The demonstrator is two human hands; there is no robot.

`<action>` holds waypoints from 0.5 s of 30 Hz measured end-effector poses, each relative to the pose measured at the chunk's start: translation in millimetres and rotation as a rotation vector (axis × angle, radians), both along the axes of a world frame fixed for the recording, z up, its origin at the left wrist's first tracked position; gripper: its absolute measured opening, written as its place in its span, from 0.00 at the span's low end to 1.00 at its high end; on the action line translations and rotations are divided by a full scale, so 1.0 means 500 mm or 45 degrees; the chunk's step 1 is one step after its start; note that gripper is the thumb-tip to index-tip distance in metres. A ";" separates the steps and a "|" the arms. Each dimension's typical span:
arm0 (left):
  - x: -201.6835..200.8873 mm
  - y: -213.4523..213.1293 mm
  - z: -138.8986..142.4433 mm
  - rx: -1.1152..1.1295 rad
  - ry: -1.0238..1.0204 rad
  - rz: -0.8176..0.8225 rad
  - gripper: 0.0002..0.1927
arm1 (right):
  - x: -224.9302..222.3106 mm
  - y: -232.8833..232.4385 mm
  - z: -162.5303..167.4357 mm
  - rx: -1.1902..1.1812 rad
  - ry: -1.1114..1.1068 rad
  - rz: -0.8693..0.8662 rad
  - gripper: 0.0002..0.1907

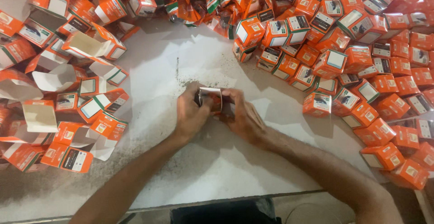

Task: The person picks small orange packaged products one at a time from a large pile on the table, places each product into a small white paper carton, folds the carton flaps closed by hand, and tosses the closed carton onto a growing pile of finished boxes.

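A small orange and white cardboard box (210,98) sits in the middle of the white table (181,169), gripped from both sides. My left hand (191,113) wraps around its left side. My right hand (242,114) closes on its right side, fingers over the top flap. The flap on top looks partly raised and white inside. Most of the box is hidden by my fingers.
Open, unfolded orange boxes (77,111) lie heaped on the left. Several closed orange boxes (361,79) are piled along the right and back. One closed box (316,104) stands nearest my right hand. Dark specks dust the table. The table's front edge (203,201) runs below my forearms.
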State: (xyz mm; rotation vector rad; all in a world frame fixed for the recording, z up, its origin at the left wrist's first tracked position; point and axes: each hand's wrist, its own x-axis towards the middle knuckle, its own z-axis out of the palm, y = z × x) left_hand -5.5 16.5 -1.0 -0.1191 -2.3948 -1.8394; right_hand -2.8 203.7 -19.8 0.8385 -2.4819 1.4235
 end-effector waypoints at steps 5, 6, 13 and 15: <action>-0.001 -0.021 0.018 -0.104 -0.093 -0.064 0.07 | 0.011 0.006 0.028 0.148 0.124 0.167 0.33; -0.004 -0.034 0.022 0.002 -0.111 -0.188 0.08 | 0.012 0.006 0.034 0.167 0.057 0.213 0.35; -0.031 -0.082 0.025 0.515 -0.509 -0.371 0.07 | 0.003 -0.004 0.040 0.244 0.274 0.123 0.29; -0.037 -0.063 0.021 0.293 -0.460 -0.342 0.05 | 0.001 -0.002 0.037 0.292 0.186 0.112 0.22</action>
